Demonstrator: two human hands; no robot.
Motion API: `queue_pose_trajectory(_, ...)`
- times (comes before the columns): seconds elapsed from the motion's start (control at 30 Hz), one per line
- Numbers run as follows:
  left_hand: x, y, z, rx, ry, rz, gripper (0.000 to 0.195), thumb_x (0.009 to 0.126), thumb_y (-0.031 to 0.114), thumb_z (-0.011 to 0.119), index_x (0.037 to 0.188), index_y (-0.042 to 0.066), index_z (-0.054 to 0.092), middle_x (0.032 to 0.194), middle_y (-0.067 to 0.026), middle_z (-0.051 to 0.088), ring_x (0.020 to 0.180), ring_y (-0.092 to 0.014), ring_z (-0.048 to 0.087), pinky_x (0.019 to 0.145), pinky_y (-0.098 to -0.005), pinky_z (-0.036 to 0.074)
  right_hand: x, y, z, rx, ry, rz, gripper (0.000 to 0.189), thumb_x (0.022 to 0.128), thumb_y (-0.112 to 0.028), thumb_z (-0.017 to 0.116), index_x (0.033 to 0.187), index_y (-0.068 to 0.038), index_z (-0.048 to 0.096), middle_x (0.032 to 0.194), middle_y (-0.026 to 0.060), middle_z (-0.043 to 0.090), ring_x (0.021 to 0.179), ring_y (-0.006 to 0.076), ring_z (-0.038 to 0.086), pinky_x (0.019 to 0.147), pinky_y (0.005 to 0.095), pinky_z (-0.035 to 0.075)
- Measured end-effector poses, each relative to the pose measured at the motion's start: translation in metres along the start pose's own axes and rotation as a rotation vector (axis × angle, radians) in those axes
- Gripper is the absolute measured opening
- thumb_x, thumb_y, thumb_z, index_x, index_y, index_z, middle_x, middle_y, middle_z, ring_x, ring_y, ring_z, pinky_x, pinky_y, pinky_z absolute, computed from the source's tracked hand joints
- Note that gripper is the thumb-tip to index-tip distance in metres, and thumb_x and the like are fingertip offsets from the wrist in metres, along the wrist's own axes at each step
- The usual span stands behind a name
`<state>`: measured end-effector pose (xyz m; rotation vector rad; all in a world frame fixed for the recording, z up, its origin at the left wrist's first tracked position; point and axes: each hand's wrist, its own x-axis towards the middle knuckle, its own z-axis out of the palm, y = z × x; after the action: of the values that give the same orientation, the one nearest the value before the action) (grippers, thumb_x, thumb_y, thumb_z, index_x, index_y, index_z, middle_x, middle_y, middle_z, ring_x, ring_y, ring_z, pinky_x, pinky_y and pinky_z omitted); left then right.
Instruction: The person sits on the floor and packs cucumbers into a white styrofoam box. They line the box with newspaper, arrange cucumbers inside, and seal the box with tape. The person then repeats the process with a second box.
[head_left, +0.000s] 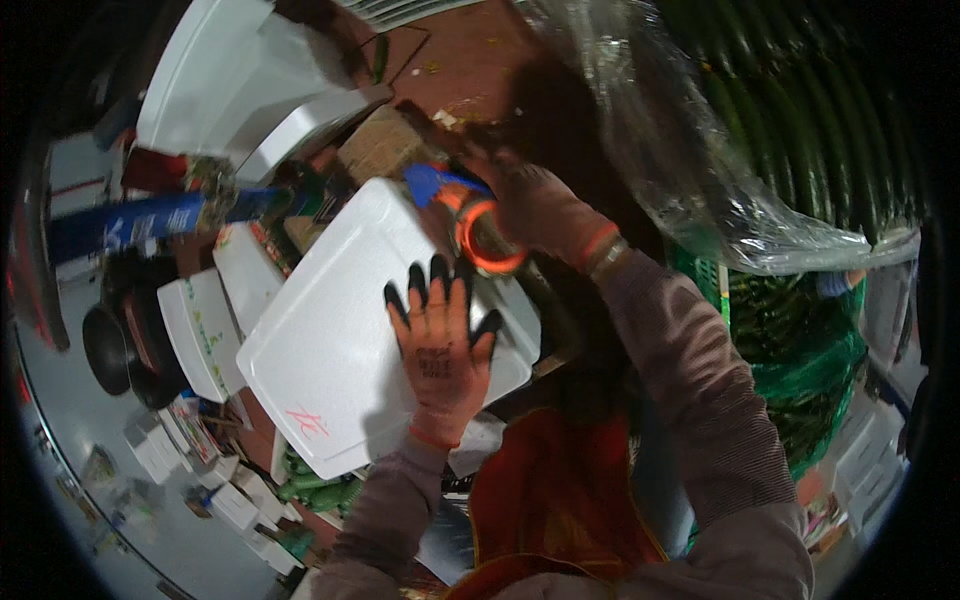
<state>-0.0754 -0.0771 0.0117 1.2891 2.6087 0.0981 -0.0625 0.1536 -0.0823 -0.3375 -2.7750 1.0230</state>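
My left hand (442, 345), in an orange glove with black fingertips, lies palm down with fingers spread on the lid of a white foam box (322, 315). Red handwriting marks one corner of that lid. At the box's far right edge, my right hand (536, 202), gloved and blurred, grips a blue and orange tape dispenser (491, 240). The dispenser's blue end lies over the lid's far edge. My right fingers are partly lost in shadow.
Cucumbers (795, 120) under clear plastic film (652, 150) fill the upper right. Below them sits a green mesh bag (802, 390). An open foam box (225, 82) and a cardboard box (382, 150) stand beyond. A blue beam (165, 221) crosses at left, near smaller foam boxes (199, 334).
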Motion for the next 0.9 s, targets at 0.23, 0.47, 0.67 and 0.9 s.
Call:
queue_pose_trajectory(0.23,0.0,0.013,0.026,0.019,0.037,-0.065,0.064,0.099,0.03,0.053,0.148,-0.007,0.035,0.146,-0.0323,0.04,0.138,-0.052,0.033,0.12,-0.0639,0.014,-0.066,-0.007,-0.038,0.114,-0.073,0.637,0.06,0.087,-0.021,0.066,0.144,-0.014,0.049,0.123,0.0225,0.064,0.111,0.0361,0.064,0.095,0.0439,0.052)
queue_pose_trajectory(0.47,0.001,0.022,0.034,0.02,0.008,-0.08,0.068,0.097,0.032,0.054,0.146,-0.01,0.034,0.147,-0.0361,0.036,0.138,-0.055,0.029,0.12,-0.0658,0.011,-0.116,-0.009,0.012,0.117,-0.114,0.666,0.06,0.084,-0.011,0.065,0.142,-0.012,0.05,0.132,0.0218,0.061,0.117,0.0326,0.063,0.097,0.0431,0.052)
queue_pose_trajectory(0.67,-0.009,0.022,0.037,0.071,0.033,-0.028,0.071,0.097,0.036,0.053,0.148,-0.01,0.032,0.146,-0.0369,0.036,0.139,-0.056,0.028,0.119,-0.0673,0.011,-0.115,-0.036,0.002,0.282,-0.024,0.744,0.064,0.078,-0.006,0.064,0.14,-0.016,0.051,0.122,0.025,0.065,0.113,0.0374,0.063,0.098,0.0466,0.052)
queue_pose_trajectory(0.9,-0.011,0.026,0.043,0.053,0.026,-0.037,0.072,0.09,0.033,0.063,0.144,-0.01,0.039,0.145,-0.0373,0.038,0.138,-0.057,0.031,0.119,-0.0684,0.011,-0.136,-0.035,0.002,0.414,0.267,0.758,0.061,0.077,-0.013,0.074,0.135,-0.012,0.056,0.114,0.0167,0.068,0.104,0.0344,0.067,0.09,0.0419,0.055)
